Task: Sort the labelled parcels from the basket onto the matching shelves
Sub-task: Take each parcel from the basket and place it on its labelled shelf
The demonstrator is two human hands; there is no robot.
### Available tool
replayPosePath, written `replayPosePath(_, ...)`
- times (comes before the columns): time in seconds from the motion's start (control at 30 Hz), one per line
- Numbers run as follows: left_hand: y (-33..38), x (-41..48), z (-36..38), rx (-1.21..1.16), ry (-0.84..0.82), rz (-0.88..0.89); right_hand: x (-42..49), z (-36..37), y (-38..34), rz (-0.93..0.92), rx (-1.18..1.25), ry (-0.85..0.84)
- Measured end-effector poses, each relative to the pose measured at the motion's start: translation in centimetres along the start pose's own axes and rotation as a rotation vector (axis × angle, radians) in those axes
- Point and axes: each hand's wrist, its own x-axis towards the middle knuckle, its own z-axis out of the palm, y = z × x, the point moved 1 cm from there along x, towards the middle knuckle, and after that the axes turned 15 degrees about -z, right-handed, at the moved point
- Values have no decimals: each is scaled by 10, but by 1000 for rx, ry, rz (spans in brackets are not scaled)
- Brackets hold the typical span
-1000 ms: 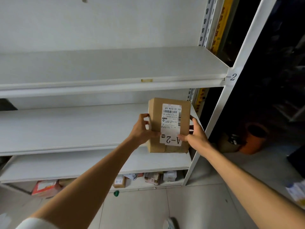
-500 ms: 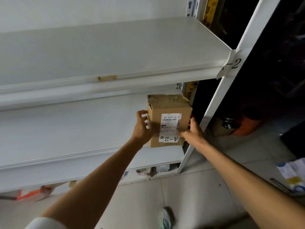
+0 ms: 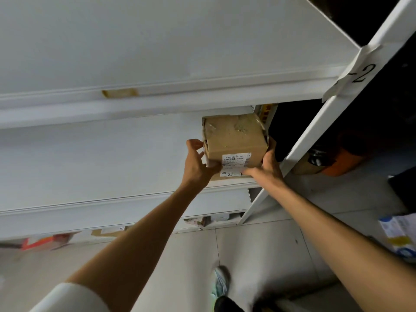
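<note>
Moving further in under the upper shelf (image 3: 157, 46) since half a second ago, the cardboard parcel (image 3: 234, 140) is now showing more of its scuffed top face than of its labelled front. It is sitting at the right end of the second shelf (image 3: 101, 158), close to the front edge. Its bottom is looking level with the board, though I cannot tell whether it is fully set down.

Both hands are grasping it. The left hand (image 3: 197, 164) is curling its fingers round the parcel's left side, with the thumb lying on the front face. The right hand (image 3: 269, 166) is clasping the right side, its thumb stretching across the lower front and partly covering the white label (image 3: 235, 159), which is showing a barcode and the handwritten mark A-2.

Just right of the parcel a white upright post (image 3: 326, 136) is rising at a slant, carrying a paper tag (image 3: 353, 75) reading "-2". A strip of yellowish tape (image 3: 119, 93) is sticking to the upper shelf's front lip.

Small parcels (image 3: 202, 221) are peeking out beneath the lowest board, and a red-and-orange packet (image 3: 42, 242) is lying further left. An orange pot (image 3: 346, 161) is standing beyond the post. On the tiled floor (image 3: 258, 244) a shoe (image 3: 221, 284) is showing, with printed papers (image 3: 400, 235) lying at the right edge. A white sleeve (image 3: 69, 298) is covering the upper left arm.
</note>
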Motion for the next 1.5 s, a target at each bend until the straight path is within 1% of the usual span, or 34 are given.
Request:
replayPosePath(0.13,3,-3,-4,93,-9,2,-7,-3,-1,-10,-51,-53)
replayPosePath(0.3,8,-23,-21,183,-16,-8,-28,-4,-5,13,-140,-37)
replayPosePath(0.4,6,-49,-41,264,1,45,-48,-1,-14,9,-177,-26)
replayPosePath(0.5,-2,-82,-70,344,44,116,-74,6,-28,-38,-272,-6)
replayPosePath(0.57,-10,-107,-91,388,81,148,-94,15,-42,-71,-301,-46)
replayPosePath(0.67,-30,-147,-128,461,150,152,-125,40,-65,-143,-386,-221)
replayPosePath(0.8,-65,-201,-184,490,251,120,-168,91,-107,-330,-500,-465)
replayPosePath(0.93,-103,-256,-247,521,387,8,-211,160,-158,-558,-587,-700)
replayPosePath(1.03,-129,-296,-293,544,490,-104,-245,214,-193,-716,-599,-851)
replayPosePath(1.13,-153,-340,-329,462,602,-221,-278,263,-219,-876,-617,-1008)
replayPosePath(1.27,-192,-413,-369,347,726,-340,-324,325,-254,-1035,-607,-1179)
replayPosePath(1.4,-240,-509,-388,211,881,-560,-393,392,-275,-1255,-561,-1354)
replayPosePath(1.43,-252,-533,-387,179,924,-615,-415,403,-279,-1307,-546,-1410)
replayPosePath(1.47,-273,-582,-380,112,1030,-712,-464,417,-283,-1389,-507,-1540)
replayPosePath(1.5,-288,-615,-371,75,1111,-765,-500,425,-286,-1439,-490,-1634)
